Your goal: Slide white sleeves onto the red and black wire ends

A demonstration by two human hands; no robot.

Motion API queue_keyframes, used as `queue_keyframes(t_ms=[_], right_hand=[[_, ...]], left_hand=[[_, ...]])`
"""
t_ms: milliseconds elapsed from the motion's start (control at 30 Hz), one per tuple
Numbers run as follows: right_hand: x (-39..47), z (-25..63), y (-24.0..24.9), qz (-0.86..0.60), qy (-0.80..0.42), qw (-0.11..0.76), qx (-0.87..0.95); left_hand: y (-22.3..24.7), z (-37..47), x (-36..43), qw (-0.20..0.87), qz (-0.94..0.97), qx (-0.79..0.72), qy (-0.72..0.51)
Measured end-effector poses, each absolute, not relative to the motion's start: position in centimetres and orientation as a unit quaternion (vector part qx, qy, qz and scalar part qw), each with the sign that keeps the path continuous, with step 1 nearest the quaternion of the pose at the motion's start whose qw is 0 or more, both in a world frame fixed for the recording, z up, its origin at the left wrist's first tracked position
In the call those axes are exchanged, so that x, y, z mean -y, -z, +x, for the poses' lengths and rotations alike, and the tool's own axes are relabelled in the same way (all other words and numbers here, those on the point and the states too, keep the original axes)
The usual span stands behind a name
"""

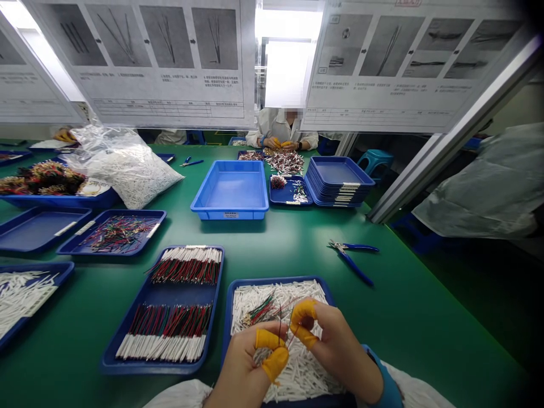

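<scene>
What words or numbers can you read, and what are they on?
No text is clear enough to quote.
Hanging white paper sheets: print too blurred.
Red print atop one sheet: too blurred.
White label on bright-blue plastic bin: too small.
White labels on dark-blue plastic trays: too small.

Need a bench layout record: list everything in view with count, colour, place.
Table: 1, green, beneath trays
Tube tray: 1, blue, below hands, white tubes
Wire bundle: 1, red/green/black, on tubes
Two-row tray: 1, blue, left of tube tray
Other left trays: 4, blue
Bag: 1, clear, white pieces, far left
Deep bin: 1, blue, centre
Small-parts tray: 1, blue, right of bin
Tray stack: uncountable, blue, far right
Cutters: 2, blue-handled, right and far left
Sheets: 3, white, overhead
Stool: 1, teal, behind stack
Co-worker: 1, white coat, opposite
Background: partly hidden
Thin wires: uncountable, red/dark, in hands
Left hand, right hand: 2, yellow finger covers
</scene>
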State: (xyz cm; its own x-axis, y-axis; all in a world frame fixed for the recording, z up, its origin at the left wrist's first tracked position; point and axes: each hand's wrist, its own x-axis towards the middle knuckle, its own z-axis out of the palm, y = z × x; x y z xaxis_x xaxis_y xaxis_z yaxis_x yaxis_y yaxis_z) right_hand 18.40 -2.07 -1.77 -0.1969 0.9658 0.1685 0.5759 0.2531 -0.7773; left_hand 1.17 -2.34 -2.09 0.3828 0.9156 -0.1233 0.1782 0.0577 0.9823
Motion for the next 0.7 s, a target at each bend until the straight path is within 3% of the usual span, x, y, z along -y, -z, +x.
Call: queue_keyframes(t_ms=[367,700], right_hand=[[2.07,18.35,2.54,-0.544,-0.217,0.289,0.757],[1.99,18.39,2.28,-0.559,-0.258,0.323,0.719]], left_hand=[[1.44,1.24,2.35,0.603,0.578,-0.447,-0.321],[2.12,1.18,2.55,0.584,0.587,-0.446,-0.339]])
